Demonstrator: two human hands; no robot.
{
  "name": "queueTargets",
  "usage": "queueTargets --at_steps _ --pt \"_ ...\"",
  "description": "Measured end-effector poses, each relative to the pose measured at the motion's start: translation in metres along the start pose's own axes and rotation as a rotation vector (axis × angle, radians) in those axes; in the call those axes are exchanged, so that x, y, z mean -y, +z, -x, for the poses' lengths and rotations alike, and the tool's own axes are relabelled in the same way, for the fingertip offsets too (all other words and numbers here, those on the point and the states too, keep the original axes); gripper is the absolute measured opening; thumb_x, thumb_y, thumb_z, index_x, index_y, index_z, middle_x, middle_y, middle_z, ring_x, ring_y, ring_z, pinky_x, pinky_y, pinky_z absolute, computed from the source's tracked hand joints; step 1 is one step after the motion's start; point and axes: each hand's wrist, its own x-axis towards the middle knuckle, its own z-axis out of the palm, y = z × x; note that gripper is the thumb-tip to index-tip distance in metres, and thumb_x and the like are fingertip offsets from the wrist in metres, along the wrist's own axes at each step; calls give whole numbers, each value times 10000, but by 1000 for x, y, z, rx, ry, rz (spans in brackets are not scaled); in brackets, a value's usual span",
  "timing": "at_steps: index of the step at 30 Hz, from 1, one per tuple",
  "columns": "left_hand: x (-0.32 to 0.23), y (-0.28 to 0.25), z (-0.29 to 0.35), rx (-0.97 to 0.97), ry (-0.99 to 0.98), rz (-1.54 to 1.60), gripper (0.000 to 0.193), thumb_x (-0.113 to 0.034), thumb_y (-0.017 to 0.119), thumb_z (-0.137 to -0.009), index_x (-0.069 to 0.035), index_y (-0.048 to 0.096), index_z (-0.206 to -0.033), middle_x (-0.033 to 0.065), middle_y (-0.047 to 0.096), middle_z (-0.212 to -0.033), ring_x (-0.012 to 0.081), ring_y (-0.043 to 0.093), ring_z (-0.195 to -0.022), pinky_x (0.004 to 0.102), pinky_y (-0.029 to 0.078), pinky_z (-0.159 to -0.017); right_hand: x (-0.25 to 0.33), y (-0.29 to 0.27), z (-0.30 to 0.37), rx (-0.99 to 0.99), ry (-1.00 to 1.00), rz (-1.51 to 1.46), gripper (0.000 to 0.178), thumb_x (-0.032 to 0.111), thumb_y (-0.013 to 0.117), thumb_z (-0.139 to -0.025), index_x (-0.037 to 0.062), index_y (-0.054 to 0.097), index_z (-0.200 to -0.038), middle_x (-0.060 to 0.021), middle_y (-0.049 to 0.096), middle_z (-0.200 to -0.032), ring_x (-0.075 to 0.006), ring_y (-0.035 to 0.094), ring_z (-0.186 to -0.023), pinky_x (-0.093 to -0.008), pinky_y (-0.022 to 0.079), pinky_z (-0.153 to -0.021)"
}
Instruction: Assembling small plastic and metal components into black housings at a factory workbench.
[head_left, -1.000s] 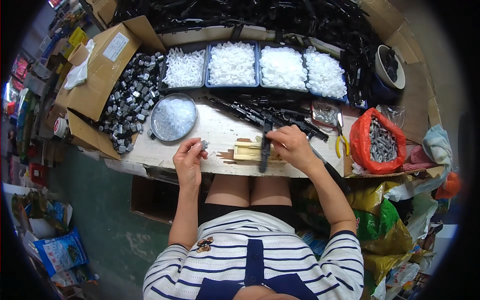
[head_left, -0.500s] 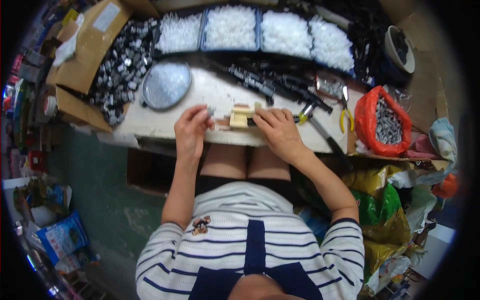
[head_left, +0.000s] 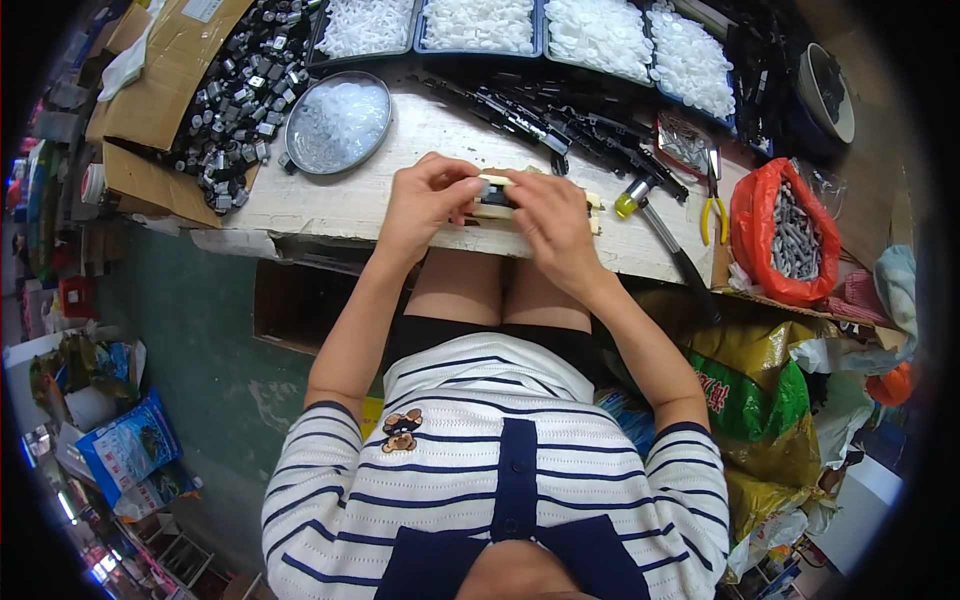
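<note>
Your forearms angled inward from widely set elbows, bringing both hands together above the near edge of the table. Your left hand was turned toward the right, its thumb and forefinger pinched on a small grey piece just beyond their tips. Your right hand arched palm-down over the cream fixture, fingers bent and pointing left, thumb dropped toward you; whether it gripped the black part under its fingertips I cannot tell. The fixture lay between and beneath your hands, its ends showing right of your right hand. Farther right of that hand lay a hammer, then pliers; beyond your left hand sat a round tray.
</note>
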Motion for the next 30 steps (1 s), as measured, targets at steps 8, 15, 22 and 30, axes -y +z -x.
queueTargets --at_steps 8,15,22,30 --pt "9 21 -16 -2 248 -721 148 -89 694 -708 12 668 -812 69 523 -716 141 539 -620 251 447 -530 -6 -1 4 -171 172 -240 147 100 558 -845 22 606 -960 -87 615 -1012 -251 539 -914 -334 380 -817" --pt "-5 27 -11 -8 -90 -236 140 -79 706 -687 -2 679 -801 86 537 -686 154 559 -604 276 459 -526 -8 2 5 -201 146 -184 139 91 576 -822 28 606 -942 -79 616 -994 -248 540 -883 -341 378 -798" --pt "26 16 -22 -116 423 -630 118 -44 705 -729 8 635 -809 9 548 -689 44 431 -468 175 341 -402 -10 4 1 -247 128 -198 130 92 592 -804 27 603 -917 -71 610 -958 -245 534 -840 -344 376 -768" --pt "23 18 -23 -43 165 -495 104 -29 707 -703 -19 632 -774 -6 535 -664 55 468 -585 189 371 -497 -14 -5 2 -268 217 -367 128 47 598 -784 4 603 -904 -106 606 -933 -262 538 -835 -342 400 -756"
